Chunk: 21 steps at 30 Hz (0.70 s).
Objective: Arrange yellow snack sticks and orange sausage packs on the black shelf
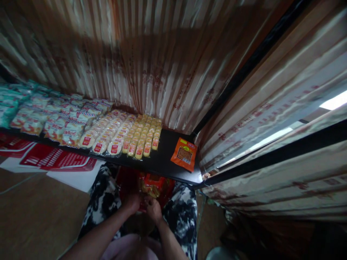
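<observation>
A red basket point(125, 180) sits between my knees, under the shelf's front edge. In it lie orange-red packets point(156, 184) with yellowish parts, dim and blurred. My left hand point(133, 203) is at the basket's near side, its fingers curled inward. Close beside it, my right hand point(154, 210) is closed, with thumb and fingertips drawn together. The two hands almost touch in front of the packets. Whatever is between their fingers is too dark and small to make out. A single orange snack packet point(184, 154) with a picture of brown sticks lies flat on the black shelf point(159, 164).
Along the shelf stand rows of yellow wrapped snacks point(142, 139), round wrapped crackers point(110, 133), white packets point(73, 130) and green packets point(9, 104). Red baskets point(59, 159) lie below at left. Striped curtains point(151, 57) and dark frame bars point(230, 88) enclose the back and right.
</observation>
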{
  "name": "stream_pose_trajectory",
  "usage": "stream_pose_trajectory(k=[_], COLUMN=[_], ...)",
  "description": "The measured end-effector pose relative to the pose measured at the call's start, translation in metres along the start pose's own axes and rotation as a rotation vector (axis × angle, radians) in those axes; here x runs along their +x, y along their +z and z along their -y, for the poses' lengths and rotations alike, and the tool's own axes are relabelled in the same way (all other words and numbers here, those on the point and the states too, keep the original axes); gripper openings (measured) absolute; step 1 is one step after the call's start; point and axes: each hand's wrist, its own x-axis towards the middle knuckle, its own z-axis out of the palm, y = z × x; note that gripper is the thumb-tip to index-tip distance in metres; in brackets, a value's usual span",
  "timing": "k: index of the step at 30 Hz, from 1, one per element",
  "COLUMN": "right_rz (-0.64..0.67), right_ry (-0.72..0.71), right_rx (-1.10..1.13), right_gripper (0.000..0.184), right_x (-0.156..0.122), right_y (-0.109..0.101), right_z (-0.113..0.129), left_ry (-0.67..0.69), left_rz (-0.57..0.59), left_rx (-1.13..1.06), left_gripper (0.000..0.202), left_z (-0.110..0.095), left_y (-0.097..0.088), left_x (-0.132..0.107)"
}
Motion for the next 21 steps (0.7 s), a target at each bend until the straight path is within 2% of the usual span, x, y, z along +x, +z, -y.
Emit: stream_pose_trajectory(k=[7, 13, 21], right_rz=[-0.045, -0.114, -0.079], right_ry=[0.062, 0.125, 0.1], right_rx=[0.115, 0.188, 0.13], right_gripper=[0.026, 0.027, 0.028], right_x=[0.005, 0.01, 0.012], right_y=[-0.003, 0.003, 0.004], right_z=[-0.007, -0.02, -0.012], left_ry=[0.021, 0.036, 0.01], left_rz=[-0.001, -0.017, -0.006], left_rx=[0.069, 0.088, 0.028], left_gripper=[0.038, 0.039, 0.036], left_z=[0.002, 0.003, 0.012], left_y=[0.007, 0.014, 0.009], left_x=[-0.005, -0.004, -0.003])
